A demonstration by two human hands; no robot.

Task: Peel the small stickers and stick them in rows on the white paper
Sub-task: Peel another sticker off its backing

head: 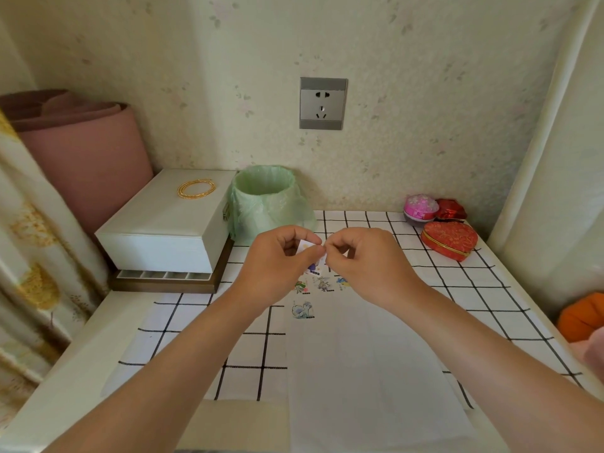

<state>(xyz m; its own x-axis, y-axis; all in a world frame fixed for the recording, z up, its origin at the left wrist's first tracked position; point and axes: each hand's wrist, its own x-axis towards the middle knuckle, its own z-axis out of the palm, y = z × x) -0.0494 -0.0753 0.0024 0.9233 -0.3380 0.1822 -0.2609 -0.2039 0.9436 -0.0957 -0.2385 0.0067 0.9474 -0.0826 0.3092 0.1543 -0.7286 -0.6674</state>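
Note:
A sheet of white paper lies on the checked tablecloth in front of me. Several small cartoon stickers are stuck near its far end, among them one at the left of a lower row and others above it. Over that far end my left hand pinches a small sticker piece with its white backing. My right hand meets it thumb to thumb, fingertips pinched on the same piece's edge. The piece is mostly hidden by my fingers.
A green-bagged bin stands just behind my hands. Left of it is a white box with a gold bracelet on top. A red heart-shaped box and a pink ball sit at the back right. An orange object lies at the right edge.

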